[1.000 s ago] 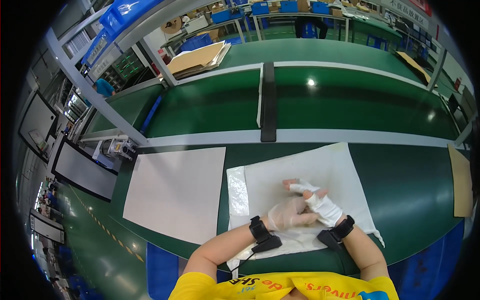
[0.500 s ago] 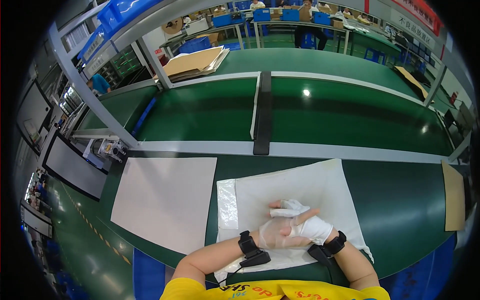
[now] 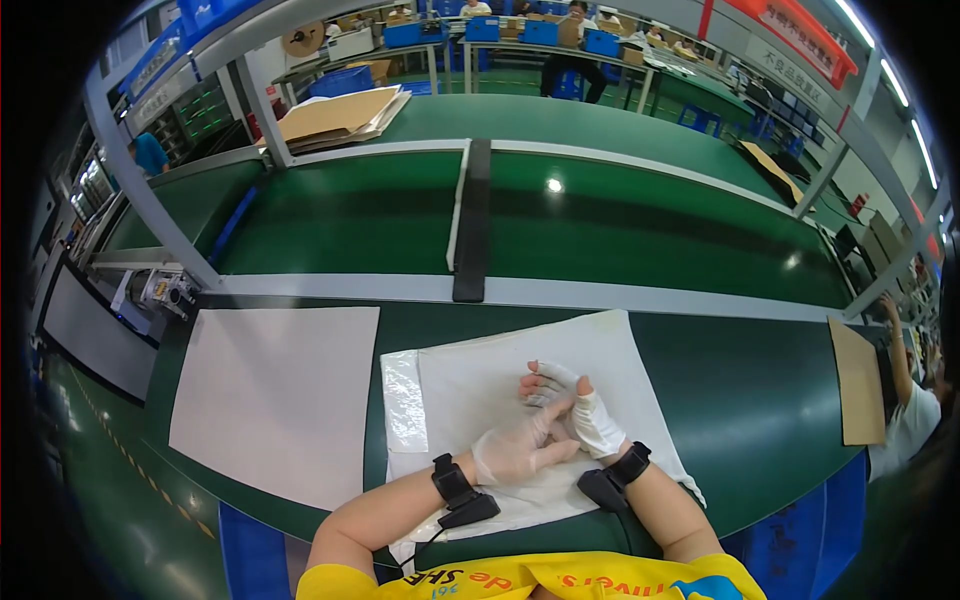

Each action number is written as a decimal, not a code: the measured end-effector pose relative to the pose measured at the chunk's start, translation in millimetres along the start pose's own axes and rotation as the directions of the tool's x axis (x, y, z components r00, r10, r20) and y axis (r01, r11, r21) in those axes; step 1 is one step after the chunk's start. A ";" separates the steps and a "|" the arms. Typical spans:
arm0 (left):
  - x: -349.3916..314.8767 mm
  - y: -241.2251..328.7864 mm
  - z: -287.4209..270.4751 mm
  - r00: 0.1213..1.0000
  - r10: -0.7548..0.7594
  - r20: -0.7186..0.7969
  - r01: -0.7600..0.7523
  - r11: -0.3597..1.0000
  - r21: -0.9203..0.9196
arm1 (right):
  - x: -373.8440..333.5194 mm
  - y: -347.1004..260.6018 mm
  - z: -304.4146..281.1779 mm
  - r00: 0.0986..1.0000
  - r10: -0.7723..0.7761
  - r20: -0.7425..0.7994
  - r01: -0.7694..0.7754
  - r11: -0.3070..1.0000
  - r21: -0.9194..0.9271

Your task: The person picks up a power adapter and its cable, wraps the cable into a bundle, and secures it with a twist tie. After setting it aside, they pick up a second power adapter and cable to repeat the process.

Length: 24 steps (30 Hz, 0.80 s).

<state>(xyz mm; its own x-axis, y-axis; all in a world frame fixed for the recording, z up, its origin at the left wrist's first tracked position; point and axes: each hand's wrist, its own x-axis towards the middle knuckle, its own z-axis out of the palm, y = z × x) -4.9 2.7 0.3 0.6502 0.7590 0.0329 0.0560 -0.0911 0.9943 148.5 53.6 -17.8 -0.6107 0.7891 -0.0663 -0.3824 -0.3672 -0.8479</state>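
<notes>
In a thin translucent white glove, my left hand [image 3: 510,448] reaches over to my right hand. Its thumb and fingers are stretched out and apart, touching the palm side of the right hand. White glove fabric with bare fingertips covers my right hand [image 3: 594,424]. The thumb there points up and the fingers are loosely bent, with no object between them. Both hands are above a white cloth-like sheet or bag [image 3: 480,375] lying flat on the green table. A shiny clear plastic strip [image 3: 404,405] runs along its left edge.
A large white board or sheet [image 3: 275,400] lies to the left. Brown cardboard [image 3: 856,385] stands at the right edge. Beyond the table's metal rail is a green conveyor belt [image 3: 650,225] with a black crossbar [image 3: 472,220]. A cardboard stack [image 3: 335,118] sits behind it; a person [image 3: 905,420] is at far right.
My hands have shifted from crossed, left over right, to a looser contact with the right thumb raised. The head view has swung right, moving everything leftward, and a person now shows at the right.
</notes>
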 end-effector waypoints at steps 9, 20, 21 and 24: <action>4.1 -3.9 4.7 0.995 -0.032 -0.092 0.040 0.995 0.089 | 0.9 -1.0 -2.4 0.998 -0.054 0.009 0.055 0.998 -0.011; 4.3 -1.5 3.9 0.992 -0.041 -0.122 0.062 0.983 0.174 | 1.9 -2.1 -2.4 1.000 -0.007 -0.021 0.008 0.999 0.051; 3.5 -1.9 3.8 0.991 -0.043 -0.126 0.065 0.983 0.173 | 2.0 -2.1 -1.4 1.000 -0.003 -0.018 0.004 0.999 0.052; 2.2 -2.7 3.5 0.987 -0.072 -0.143 0.091 0.988 0.128 | 2.0 -3.2 0.5 1.000 0.001 -0.024 0.000 0.999 0.047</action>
<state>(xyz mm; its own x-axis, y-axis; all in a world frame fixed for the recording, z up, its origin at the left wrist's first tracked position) -1.0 2.5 -2.6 0.5294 0.8480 -0.0245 0.2111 -0.1037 0.9719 148.2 56.2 -14.9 -0.5944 0.8002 -0.0793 -0.4149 -0.3897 -0.8222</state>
